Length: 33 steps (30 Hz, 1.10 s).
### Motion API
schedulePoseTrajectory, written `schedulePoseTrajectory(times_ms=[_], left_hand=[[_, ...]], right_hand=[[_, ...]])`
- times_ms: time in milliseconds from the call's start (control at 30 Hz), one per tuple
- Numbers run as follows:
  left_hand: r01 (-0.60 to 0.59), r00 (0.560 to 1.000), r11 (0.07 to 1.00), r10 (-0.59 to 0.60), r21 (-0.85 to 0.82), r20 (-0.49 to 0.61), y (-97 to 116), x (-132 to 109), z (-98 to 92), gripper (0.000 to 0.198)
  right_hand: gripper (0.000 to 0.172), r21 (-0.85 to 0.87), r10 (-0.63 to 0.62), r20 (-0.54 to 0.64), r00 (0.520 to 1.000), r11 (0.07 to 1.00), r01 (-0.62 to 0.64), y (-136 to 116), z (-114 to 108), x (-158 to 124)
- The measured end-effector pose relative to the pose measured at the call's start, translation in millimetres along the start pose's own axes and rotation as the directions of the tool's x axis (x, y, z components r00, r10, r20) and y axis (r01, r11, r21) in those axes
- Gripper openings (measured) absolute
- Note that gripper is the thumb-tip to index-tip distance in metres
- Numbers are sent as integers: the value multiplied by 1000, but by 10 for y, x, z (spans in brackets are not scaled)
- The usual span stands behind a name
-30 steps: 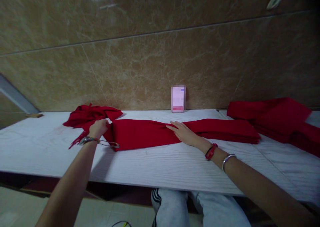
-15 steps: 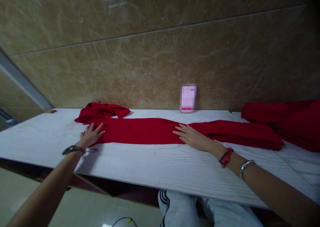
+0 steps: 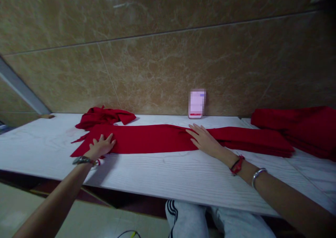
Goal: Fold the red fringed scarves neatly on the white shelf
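A long strip of red cloth (image 3: 151, 138) lies flat across the white table (image 3: 168, 171). Over its left part, near the pointed end, my left hand (image 3: 102, 147) rests with fingers spread. My right hand (image 3: 204, 140) lies on the cloth farther right, palm down and fingers stretched out, where the fabric creases. Right of that hand are layered lengths of red cloth (image 3: 257, 138). Behind the strip's left end sits a crumpled heap of red cloth (image 3: 102, 117). Neither hand grips anything.
A phone (image 3: 196, 103), its screen blurred, leans against the brown tiled wall (image 3: 157, 73). More folded red cloth (image 3: 307, 126) lies at the table's right end. My legs in grey trousers (image 3: 189, 218) are under the front edge.
My left hand has slid right and slightly nearer along the cloth, uncovering its pointed left end. My right hand has shifted slightly right and stays on the strip.
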<state>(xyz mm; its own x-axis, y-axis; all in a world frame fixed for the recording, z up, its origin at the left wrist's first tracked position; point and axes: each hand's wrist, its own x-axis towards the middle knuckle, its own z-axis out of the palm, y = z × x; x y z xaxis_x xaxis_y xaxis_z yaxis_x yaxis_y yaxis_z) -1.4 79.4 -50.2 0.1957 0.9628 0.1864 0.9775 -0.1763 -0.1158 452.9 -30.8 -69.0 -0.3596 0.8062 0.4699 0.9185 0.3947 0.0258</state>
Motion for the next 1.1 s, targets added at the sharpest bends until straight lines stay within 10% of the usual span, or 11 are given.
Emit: schedulePoseTrajectory(times_ms=[67, 233, 367, 500, 700, 867, 1100], left_hand=[[47, 998, 998, -45, 47, -43, 185, 113, -114, 55], [-350, 937, 937, 349, -12, -11, 984, 556, -372, 61], [-432, 893, 900, 436, -60, 113, 1304, 878, -419, 51], [-457, 880, 888, 460, -57, 120, 1192, 971, -578, 29], [-507, 837, 860, 479, -49, -264, 864, 576, -682, 28], [-446, 893, 880, 449, -162, -23, 655, 304, -319, 42], [-406, 911, 872, 409, -273, -48, 484, 391, -201, 38]], right_hand=[[43, -29, 87, -19, 996, 996, -87, 39, -7, 27], [34, -122, 205, 70, 976, 973, -196, 88, -90, 59], [25, -139, 242, 60, 968, 963, -232, 94, -124, 64], [30, -71, 293, -37, 955, 953, -295, 138, -112, 78], [35, 44, 238, -53, 970, 971, -236, 242, -224, 29], [36, 117, 45, 155, 987, 991, -64, 306, -233, -78], [27, 43, 107, 77, 991, 993, -111, 340, -187, -49]])
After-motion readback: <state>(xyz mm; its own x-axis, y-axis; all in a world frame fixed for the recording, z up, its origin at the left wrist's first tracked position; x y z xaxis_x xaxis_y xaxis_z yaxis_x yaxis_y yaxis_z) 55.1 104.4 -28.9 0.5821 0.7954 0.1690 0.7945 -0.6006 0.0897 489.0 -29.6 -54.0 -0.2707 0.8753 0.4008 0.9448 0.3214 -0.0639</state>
